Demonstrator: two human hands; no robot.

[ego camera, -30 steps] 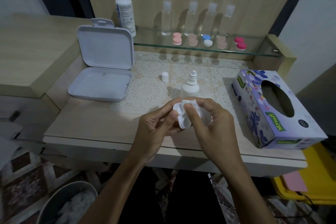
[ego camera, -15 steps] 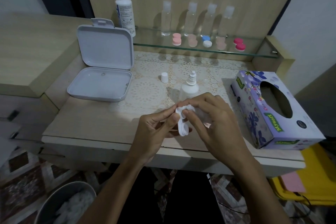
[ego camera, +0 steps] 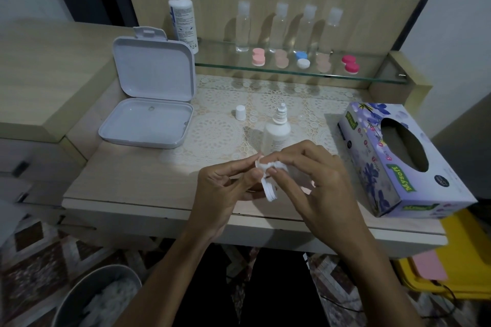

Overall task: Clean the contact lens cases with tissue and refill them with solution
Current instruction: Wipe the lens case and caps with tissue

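Observation:
My left hand [ego camera: 225, 183] pinches a white contact lens case [ego camera: 269, 190] above the table's front edge, the case hanging on edge between thumb and fingers. My right hand [ego camera: 310, 178] pinches a wad of white tissue [ego camera: 271, 166] and presses it into the case's upper well. Just behind the hands stands a small uncapped solution bottle [ego camera: 277, 129], with its white cap [ego camera: 240, 112] on the lace mat to the left. The tissue box [ego camera: 398, 159] lies at the right.
An open white hinged box [ego camera: 148, 111] sits at the left. A tall solution bottle [ego camera: 182, 10], several clear bottles [ego camera: 243, 26] and coloured lens cases [ego camera: 301, 59] line the glass shelf [ego camera: 372, 75]. A bin with used tissue [ego camera: 101, 297] stands on the floor, lower left.
My right hand has turned the tissue in the case's well, its fingers shifting over the top. The case stays in my left hand at about the same spot.

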